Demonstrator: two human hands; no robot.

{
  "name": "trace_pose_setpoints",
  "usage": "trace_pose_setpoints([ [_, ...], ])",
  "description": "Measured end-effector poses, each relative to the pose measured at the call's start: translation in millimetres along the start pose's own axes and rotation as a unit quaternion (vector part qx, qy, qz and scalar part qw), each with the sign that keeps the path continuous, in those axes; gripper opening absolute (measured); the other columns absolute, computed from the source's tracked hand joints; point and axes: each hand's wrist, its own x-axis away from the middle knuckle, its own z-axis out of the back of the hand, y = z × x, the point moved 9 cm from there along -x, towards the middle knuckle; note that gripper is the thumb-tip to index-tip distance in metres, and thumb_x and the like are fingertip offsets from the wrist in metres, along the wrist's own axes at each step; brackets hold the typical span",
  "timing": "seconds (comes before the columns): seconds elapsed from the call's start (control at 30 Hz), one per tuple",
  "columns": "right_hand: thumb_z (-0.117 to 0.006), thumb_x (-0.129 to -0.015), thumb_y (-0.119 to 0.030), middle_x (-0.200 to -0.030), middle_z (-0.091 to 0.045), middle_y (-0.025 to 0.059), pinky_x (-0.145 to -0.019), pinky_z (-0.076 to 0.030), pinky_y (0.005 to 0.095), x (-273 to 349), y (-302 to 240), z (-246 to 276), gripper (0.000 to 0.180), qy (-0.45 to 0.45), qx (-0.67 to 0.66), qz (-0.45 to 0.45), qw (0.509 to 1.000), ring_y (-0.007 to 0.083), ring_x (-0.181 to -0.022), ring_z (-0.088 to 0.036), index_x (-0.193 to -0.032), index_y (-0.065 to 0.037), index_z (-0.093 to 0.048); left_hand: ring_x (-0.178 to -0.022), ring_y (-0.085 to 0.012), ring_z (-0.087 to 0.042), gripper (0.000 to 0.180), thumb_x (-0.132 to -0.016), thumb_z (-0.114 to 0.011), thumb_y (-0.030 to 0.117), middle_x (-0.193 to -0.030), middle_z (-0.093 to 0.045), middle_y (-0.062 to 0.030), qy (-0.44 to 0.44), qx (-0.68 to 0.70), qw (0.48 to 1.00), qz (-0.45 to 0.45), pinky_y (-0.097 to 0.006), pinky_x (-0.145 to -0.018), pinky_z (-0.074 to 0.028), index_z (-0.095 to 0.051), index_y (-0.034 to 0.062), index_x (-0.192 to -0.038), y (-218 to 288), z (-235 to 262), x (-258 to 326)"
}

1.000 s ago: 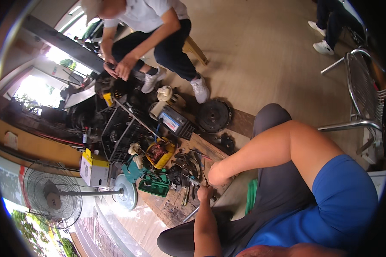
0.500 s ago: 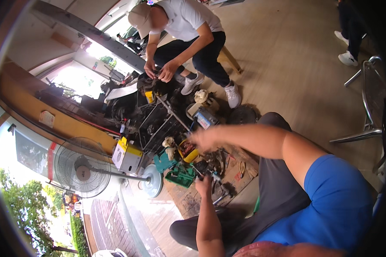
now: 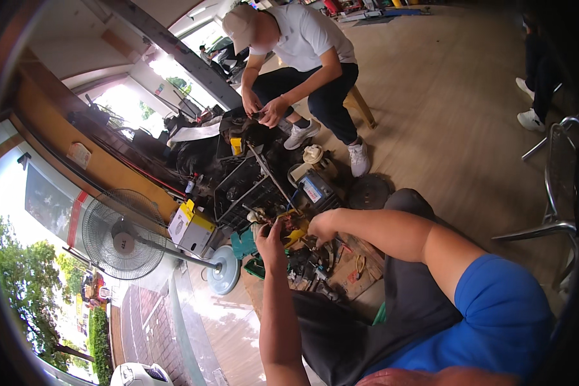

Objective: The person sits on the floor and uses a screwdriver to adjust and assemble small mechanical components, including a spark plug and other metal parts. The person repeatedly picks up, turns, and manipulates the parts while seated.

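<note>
Down low, both hands meet over a clutter of tools and parts on the floor. The left hand [image 3: 271, 237] is raised with its fingers curled around a small metal part [image 3: 262, 215], though the exact grip is too small to make out. The right hand [image 3: 321, 226] sits just beside it, fingers bent closed near a yellow tool [image 3: 296, 233] that lies between the two hands. Below the fingers, dark tools [image 3: 312, 270] lie scattered on a cardboard sheet [image 3: 354, 273]. Beyond the fingertips stands a black engine frame [image 3: 244, 186], with a yellow and white box [image 3: 192, 225] and a standing fan [image 3: 123, 243] off to the left. Farther off, a seated person [image 3: 302, 58] works with both hands.
</note>
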Motion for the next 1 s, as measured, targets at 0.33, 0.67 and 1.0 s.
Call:
trace_pose_setpoints([
  [0.33,-0.072,-0.083,-0.026,-0.110,-0.067,0.0231,-0.090,-0.051,0.0455,49.3,25.4,33.9,0.045,0.085,0.005,-0.043,0.995,0.0390,-0.105,-0.063,-0.120,-0.003,-0.064,-0.066,-0.0112,-0.060,0.025,-0.087,-0.070,0.023,-0.078,-0.066,-0.0050,-0.021,0.030,0.997,0.073,-0.028,-0.056,-0.047,-0.069,-0.0019,-0.090,-42.7,-43.5,-7.4],
  [0.67,-0.073,-0.082,-0.018,-0.123,-0.062,0.0225,-0.101,-0.045,0.0432,46.7,-0.5,31.4,0.055,0.058,-0.020,-0.071,0.996,0.0385,-0.118,-0.056,-0.131,0.002,-0.055,-0.075,-0.0129,-0.064,0.024,-0.087,-0.070,0.015,-0.087,-0.068,-0.0065,0.007,0.205,0.974,0.093,-0.027,-0.064,-0.051,-0.065,-0.0042,-0.102,-113.1,-23.0,-43.9],
  [1.0,-0.072,-0.084,-0.029,-0.104,-0.067,0.0192,-0.088,-0.051,0.0471,43.1,46.9,20.2,0.045,0.029,0.018,-0.128,0.991,0.0371,-0.103,-0.064,-0.118,-0.002,-0.061,-0.081,-0.0135,-0.062,0.027,-0.088,-0.071,0.020,-0.089,-0.069,-0.0062,-0.009,0.103,0.976,0.190,-0.029,-0.076,-0.049,-0.068,-0.0032,-0.103,-157.1,-57.9,-63.1],
])
